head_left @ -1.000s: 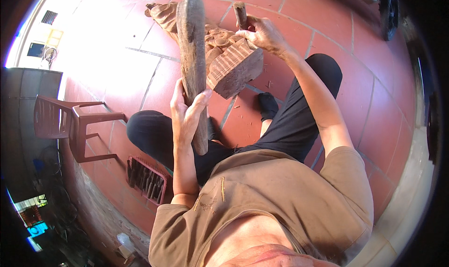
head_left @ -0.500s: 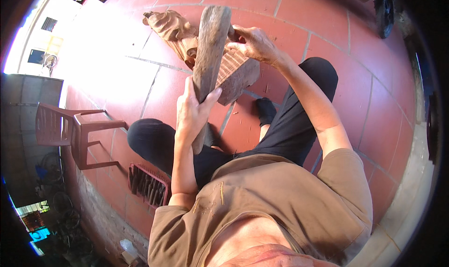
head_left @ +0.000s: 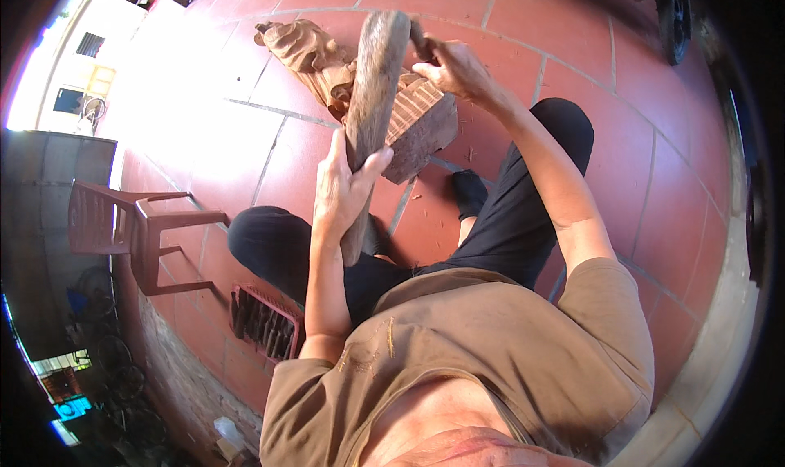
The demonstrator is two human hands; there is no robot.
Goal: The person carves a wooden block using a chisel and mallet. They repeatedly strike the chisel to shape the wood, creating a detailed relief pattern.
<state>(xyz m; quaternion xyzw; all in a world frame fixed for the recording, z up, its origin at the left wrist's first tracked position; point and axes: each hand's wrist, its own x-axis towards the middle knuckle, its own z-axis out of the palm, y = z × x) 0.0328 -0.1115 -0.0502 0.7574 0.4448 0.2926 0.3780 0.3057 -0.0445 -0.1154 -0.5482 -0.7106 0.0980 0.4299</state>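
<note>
Clasps a thick wooden club in the left hand; grips a tool handle in the right hand, near the wooden carving on the tiled floor (working end hidden). Already carved into folds toward the far end; seemingly rough yet at the near block.

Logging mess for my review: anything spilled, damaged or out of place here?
Only thin wood shavings scattered on the red tiled floor beside the brown carved wooden block: loose debris littering the tiles. Nothing else stands out.
</note>
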